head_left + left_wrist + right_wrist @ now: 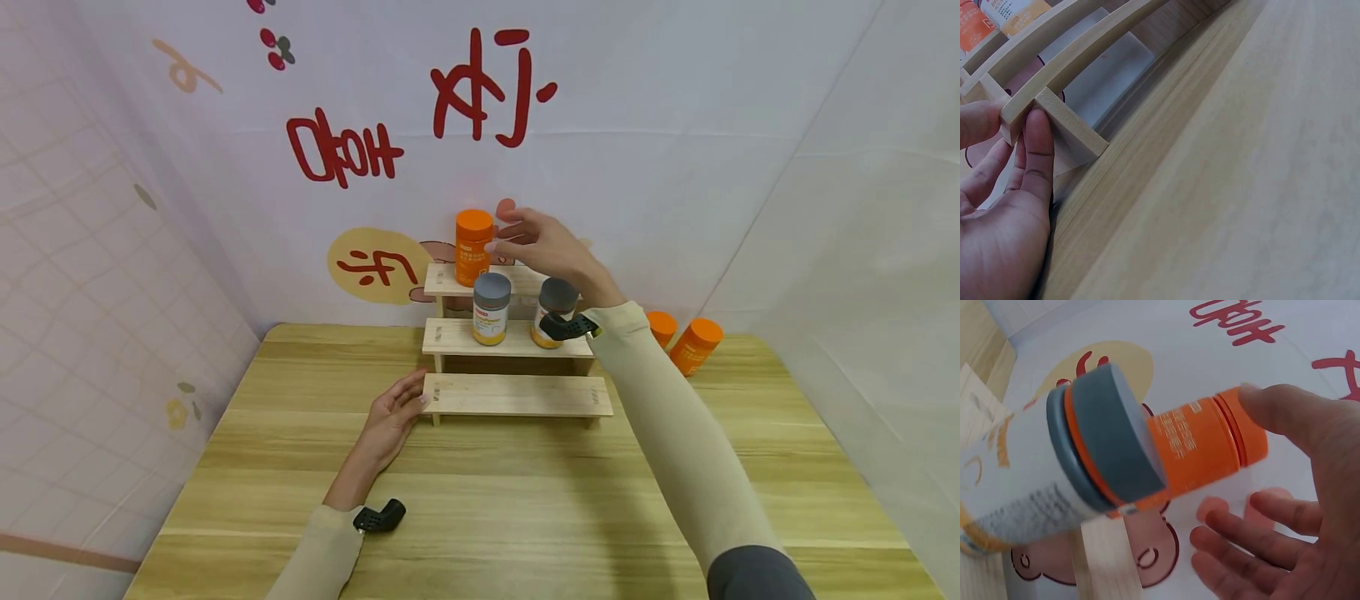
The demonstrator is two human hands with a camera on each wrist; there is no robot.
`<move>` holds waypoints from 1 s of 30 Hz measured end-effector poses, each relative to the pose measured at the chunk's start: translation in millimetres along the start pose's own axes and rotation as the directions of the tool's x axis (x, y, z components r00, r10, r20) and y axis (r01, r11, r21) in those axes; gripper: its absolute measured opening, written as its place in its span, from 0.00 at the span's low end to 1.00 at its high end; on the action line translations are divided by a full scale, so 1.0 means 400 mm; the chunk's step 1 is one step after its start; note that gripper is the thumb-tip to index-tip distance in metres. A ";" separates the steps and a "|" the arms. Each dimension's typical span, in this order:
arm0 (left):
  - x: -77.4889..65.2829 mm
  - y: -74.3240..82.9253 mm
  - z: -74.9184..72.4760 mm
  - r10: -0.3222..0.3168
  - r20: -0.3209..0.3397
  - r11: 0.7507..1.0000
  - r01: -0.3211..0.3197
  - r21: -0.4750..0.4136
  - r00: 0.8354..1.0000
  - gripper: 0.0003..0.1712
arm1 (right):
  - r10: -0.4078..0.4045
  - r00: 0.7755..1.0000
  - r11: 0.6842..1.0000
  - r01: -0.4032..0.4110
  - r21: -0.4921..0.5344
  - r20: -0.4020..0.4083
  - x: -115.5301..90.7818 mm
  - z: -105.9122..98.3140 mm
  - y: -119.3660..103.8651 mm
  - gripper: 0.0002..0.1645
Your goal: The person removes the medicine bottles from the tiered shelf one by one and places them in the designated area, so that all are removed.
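- The bench ran beneath everything and seemed a steady enough base.
- The wooden stand, with 3 tiers, stood towards the back of the bench. It looked light, so a tug or lift at 1 end could have tilted it and sent the containers sliding.
- The left hand pinched the left end of the lowest tier between thumb and fingers. That grip probably steadied the stand, but an uneven pull there was the likeliest cause of a tilt.
- The right hand reached over the middle tier, its fingers loosely spread and wrapped around nothing. In the right wrist view the thumb overlapped the cap of the upper orange bottle; whether it pressed there, I could not tell.
- The upper orange bottle stood upright near the left end of the top tier. A sideways brush from the thumb could have toppled it.
- 2 white jars with grey lids stood on the middle tier, below the right forearm; a dropped wrist could have knocked either.
- 2 other orange bottles rested on the bench right of the stand, near the sleeve, which might have caught them on the way back.
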State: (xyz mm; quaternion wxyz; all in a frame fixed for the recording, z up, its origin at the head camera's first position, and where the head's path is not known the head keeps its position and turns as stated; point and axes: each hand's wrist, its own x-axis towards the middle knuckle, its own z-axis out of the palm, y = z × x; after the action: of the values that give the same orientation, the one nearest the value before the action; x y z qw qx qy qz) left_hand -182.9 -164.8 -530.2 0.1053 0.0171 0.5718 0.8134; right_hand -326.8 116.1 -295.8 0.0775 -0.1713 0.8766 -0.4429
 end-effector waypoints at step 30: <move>-0.002 0.001 -0.010 -0.004 0.007 1.000 0.004 0.012 1.000 0.36 | -0.034 0.997 0.995 0.026 -0.099 -0.075 0.049 0.086 -0.021 0.35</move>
State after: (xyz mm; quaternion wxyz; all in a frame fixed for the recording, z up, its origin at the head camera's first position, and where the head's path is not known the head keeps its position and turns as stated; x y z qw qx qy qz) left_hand -182.9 -168.6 -531.3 0.1088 0.0195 0.5764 0.8097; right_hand -333.0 78.5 -309.1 0.0287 -0.1711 0.8970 -0.4066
